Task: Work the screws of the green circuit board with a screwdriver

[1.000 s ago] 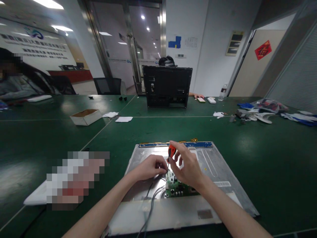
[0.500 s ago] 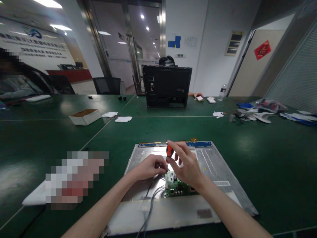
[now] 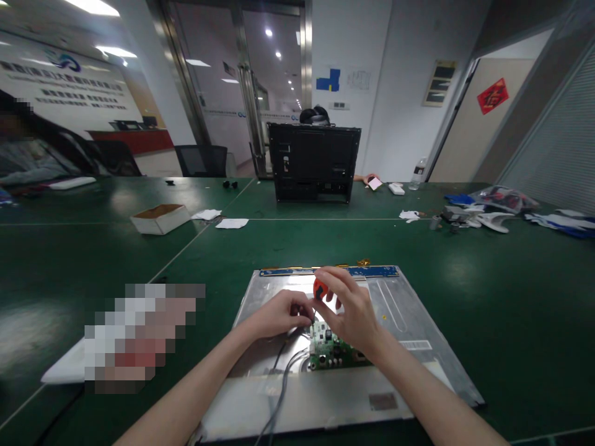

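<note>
An upright screwdriver [image 3: 320, 289] with an orange and black handle is in my right hand [image 3: 354, 308], its shaft pointing down at the far left corner of a green circuit board [image 3: 325, 347]. Close by the shaft, my left hand [image 3: 284, 311] has its thumb and forefinger pinched together at the board's corner; what is between them, if anything, is hidden. The board lies on the silver metal back of a display panel [image 3: 404, 322]. Grey and black cables [image 3: 284, 390] run from the board's left side toward me. My right hand covers part of the board.
Left of the panel lies a white object [image 3: 65, 365], mostly pixelated. Farther back are an open white box [image 3: 160, 220], papers [image 3: 232, 223] and a black monitor housing [image 3: 316, 162]. A person's hand [image 3: 372, 179] shows beside the housing. Assorted items and plastic bags [image 3: 504, 197] lie far right.
The screwdriver's handle has tilted slightly, and my right fingers have shifted a little around it. My left hand keeps its place. The far person's hand has turned the pale object it holds.
</note>
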### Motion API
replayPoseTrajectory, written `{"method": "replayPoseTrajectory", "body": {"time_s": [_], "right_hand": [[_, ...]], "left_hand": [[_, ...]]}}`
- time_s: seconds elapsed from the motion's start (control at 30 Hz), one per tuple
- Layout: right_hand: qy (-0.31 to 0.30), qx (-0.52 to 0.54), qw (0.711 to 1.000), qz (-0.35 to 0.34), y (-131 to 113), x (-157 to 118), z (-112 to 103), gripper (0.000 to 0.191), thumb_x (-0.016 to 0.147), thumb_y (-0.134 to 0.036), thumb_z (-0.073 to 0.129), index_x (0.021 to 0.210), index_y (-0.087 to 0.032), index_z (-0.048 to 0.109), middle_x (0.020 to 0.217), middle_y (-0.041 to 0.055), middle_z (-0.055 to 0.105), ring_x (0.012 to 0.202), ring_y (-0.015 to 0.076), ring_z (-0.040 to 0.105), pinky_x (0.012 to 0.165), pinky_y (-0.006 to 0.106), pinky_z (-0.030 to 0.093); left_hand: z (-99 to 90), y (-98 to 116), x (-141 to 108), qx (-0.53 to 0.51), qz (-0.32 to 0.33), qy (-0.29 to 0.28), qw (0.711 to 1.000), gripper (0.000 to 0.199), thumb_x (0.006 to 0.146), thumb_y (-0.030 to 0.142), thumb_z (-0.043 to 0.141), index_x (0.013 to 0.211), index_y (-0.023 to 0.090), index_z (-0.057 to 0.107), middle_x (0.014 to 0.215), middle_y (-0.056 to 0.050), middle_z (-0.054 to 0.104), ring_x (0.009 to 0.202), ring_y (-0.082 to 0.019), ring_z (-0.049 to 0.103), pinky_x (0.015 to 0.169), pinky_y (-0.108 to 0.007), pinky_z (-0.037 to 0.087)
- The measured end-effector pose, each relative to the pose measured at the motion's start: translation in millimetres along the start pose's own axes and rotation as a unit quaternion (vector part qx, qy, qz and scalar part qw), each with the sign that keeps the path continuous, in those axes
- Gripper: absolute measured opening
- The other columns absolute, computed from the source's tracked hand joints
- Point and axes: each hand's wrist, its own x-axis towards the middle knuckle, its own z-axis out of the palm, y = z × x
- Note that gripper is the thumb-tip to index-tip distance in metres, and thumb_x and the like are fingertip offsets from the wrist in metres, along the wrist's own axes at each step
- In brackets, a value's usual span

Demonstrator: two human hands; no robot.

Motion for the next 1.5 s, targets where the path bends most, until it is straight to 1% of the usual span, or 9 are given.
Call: {"method": "replayPoseTrajectory", "body": {"time_s": [0.13,0.33,0.53,0.63,0.77,0.93,1.1,1.33,1.5], "right_hand": [[0.002,-0.005,1.0,0.026,-1.7,0.6,-0.9,0.046,0.087,-0.019,0.055,0.13,-0.03,0.045,0.108,0.0066,0.055,0.062,0.0097,0.057,0.049,0.024,0.05],[-0.021,0.028,0.999,0.017,-1.3,-1.3,-0.5,0.053,0.087,-0.013,0.046,0.137,-0.026,0.035,0.113,0.0098,0.056,0.062,0.0105,0.056,0.048,0.024,0.05],[0.013,0.045,0.998,0.029,1.3,-2.3,2.7,0.046,0.084,-0.019,0.055,0.126,-0.024,0.037,0.092,0.0028,0.061,0.057,0.0096,0.055,0.044,0.02,0.044],[0.026,0.047,0.998,0.028,1.9,-3.2,4.1,0.041,0.085,-0.02,0.055,0.121,-0.024,0.037,0.089,0.002,0.061,0.058,0.0098,0.056,0.045,0.02,0.043],[0.03,0.06,0.997,0.035,2.6,-4.8,5.7,0.043,0.085,-0.02,0.054,0.123,-0.025,0.032,0.084,0.0002,0.06,0.061,0.0114,0.058,0.047,0.021,0.044],[0.015,0.053,0.998,0.027,2.1,-2.9,4.2,0.044,0.086,-0.018,0.054,0.125,-0.025,0.035,0.099,0.0049,0.059,0.062,0.0101,0.056,0.046,0.02,0.044],[-0.007,0.038,0.999,0.024,0.5,-0.6,0.7,0.045,0.088,-0.019,0.051,0.13,-0.028,0.037,0.112,0.008,0.053,0.063,0.0095,0.055,0.046,0.022,0.048],[-0.032,0.022,0.999,0.028,2.4,-3.4,1.5,0.053,0.09,-0.017,0.043,0.141,-0.027,0.028,0.113,0.0104,0.051,0.068,0.014,0.057,0.051,0.029,0.052],[-0.028,0.019,0.999,0.033,3.0,-3.7,2.8,0.054,0.09,-0.019,0.045,0.141,-0.025,0.026,0.104,0.0082,0.054,0.064,0.0127,0.054,0.048,0.026,0.048]], "left_hand": [[0.4,-0.7,0.3,0.0,-0.001,-0.002,1.0,0.005,0.068,0.014,0.064,0.072,0.016,0.066,0.066,0.002,0.061,0.063,-0.013,0.053,0.061,-0.023,0.042],[-0.1,1.2,0.5,0.002,0.0,-0.001,1.0,0.006,0.067,0.013,0.063,0.072,0.016,0.065,0.064,0.003,0.061,0.062,-0.013,0.053,0.062,-0.023,0.042],[-0.6,0.8,0.0,0.018,-0.008,-0.005,1.0,0.005,0.068,0.014,0.064,0.073,0.015,0.065,0.069,0.002,0.062,0.065,-0.013,0.054,0.062,-0.023,0.042],[-0.8,0.6,0.1,0.033,-0.009,-0.009,0.999,0.006,0.069,0.014,0.064,0.075,0.015,0.066,0.071,0.001,0.063,0.067,-0.014,0.055,0.063,-0.023,0.042],[-0.6,-0.6,0.4,0.035,-0.009,-0.012,0.999,0.008,0.07,0.015,0.063,0.077,0.015,0.066,0.071,0.001,0.063,0.067,-0.014,0.055,0.063,-0.023,0.043],[-0.4,-2.5,0.4,0.021,-0.006,-0.006,1.0,0.007,0.069,0.016,0.065,0.076,0.016,0.066,0.068,0.002,0.061,0.064,-0.013,0.054,0.061,-0.023,0.042],[-0.4,-1.3,0.5,0.018,-0.012,-0.003,1.0,0.005,0.069,0.014,0.064,0.073,0.016,0.066,0.068,0.002,0.062,0.064,-0.013,0.053,0.061,-0.023,0.042],[0.0,2.0,0.0,0.013,-0.013,-0.005,1.0,0.006,0.068,0.015,0.064,0.074,0.017,0.067,0.067,0.002,0.063,0.064,-0.013,0.054,0.062,-0.023,0.043],[-0.7,1.3,0.3,0.006,-0.009,-0.007,1.0,0.006,0.068,0.016,0.066,0.074,0.016,0.066,0.067,0.002,0.062,0.064,-0.013,0.054,0.063,-0.024,0.043]]}}
